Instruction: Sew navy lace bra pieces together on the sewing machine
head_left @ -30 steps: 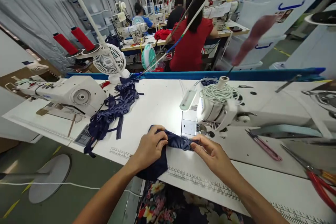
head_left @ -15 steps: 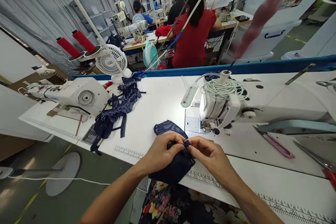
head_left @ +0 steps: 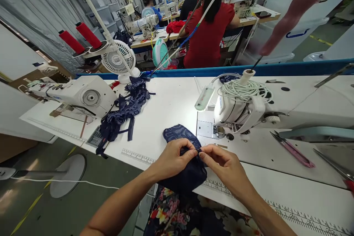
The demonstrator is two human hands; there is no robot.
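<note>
A dark navy fabric piece with a patterned, sheer-looking upper part lies at the table's front edge, partly hanging over it. My left hand pinches its edge between thumb and fingers. Close beside it, my right hand pinches the same fabric, the fingertips of both hands almost touching. Just beyond my hands is the sewing machine, its needle plate bare of cloth. What exactly lies between the fingertips is too small to make out.
A heap of navy fabric strips lies at left beside a second sewing machine. Pink-handled snips and scissors rest at right. A small fan and red thread cones stand behind. A person in red sits ahead.
My fingertips have drawn closer together, and the small dark fold that stood up between them is now mostly covered. The camera view has shifted slightly.
</note>
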